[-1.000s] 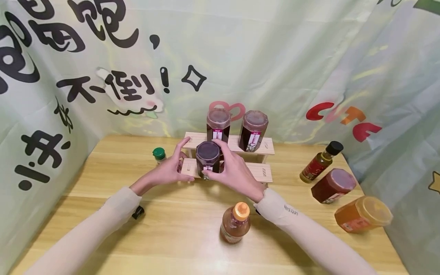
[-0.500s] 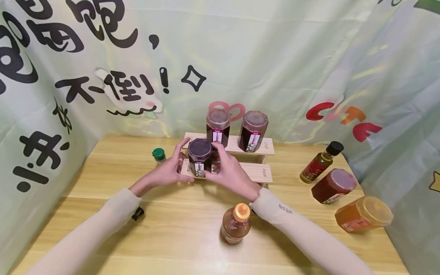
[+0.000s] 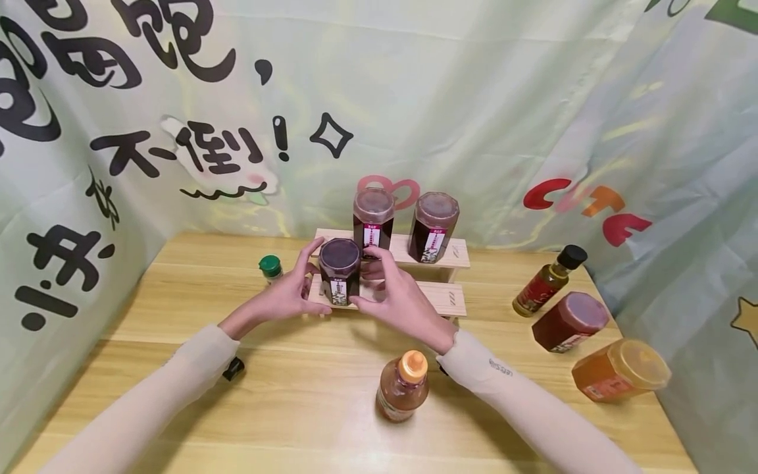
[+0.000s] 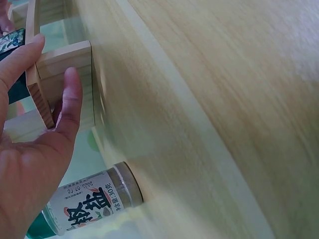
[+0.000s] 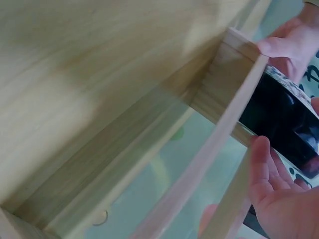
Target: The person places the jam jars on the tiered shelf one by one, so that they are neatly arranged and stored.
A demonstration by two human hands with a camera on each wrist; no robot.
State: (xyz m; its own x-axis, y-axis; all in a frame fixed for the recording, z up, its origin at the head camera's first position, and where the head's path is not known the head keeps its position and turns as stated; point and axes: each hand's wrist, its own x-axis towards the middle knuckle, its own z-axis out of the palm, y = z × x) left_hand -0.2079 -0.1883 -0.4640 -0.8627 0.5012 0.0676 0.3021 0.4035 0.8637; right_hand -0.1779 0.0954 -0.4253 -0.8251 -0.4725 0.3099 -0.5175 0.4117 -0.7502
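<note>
A dark octagonal jar (image 3: 339, 270) with a white and magenta label stands upright at the left end of the lower wooden shelf (image 3: 447, 298). My left hand (image 3: 287, 289) holds that end of the shelf, thumb at the front edge, index finger raised beside the jar. In the left wrist view, the fingers (image 4: 72, 94) wrap around the board's end. To the jar's right is my right hand (image 3: 403, 299), its thumb and index spread close to the glass. From the right wrist view, its fingers (image 5: 260, 159) lie beside the dark jar (image 5: 281, 117), not wrapped around it.
Two similar jars, one left (image 3: 374, 220) and one right (image 3: 434, 227), stand on the upper shelf. A green-capped shaker (image 3: 270, 266) is left of the rack. An orange-capped bottle (image 3: 403, 388) stands in front; an oil bottle (image 3: 541, 286), red jar (image 3: 568, 322) and amber jar (image 3: 618, 372) line the right.
The jar on the lower shelf has shifted left toward my left hand. My right hand has loosened from around it, and a gap now shows beside the glass. The left hand has stayed put.
</note>
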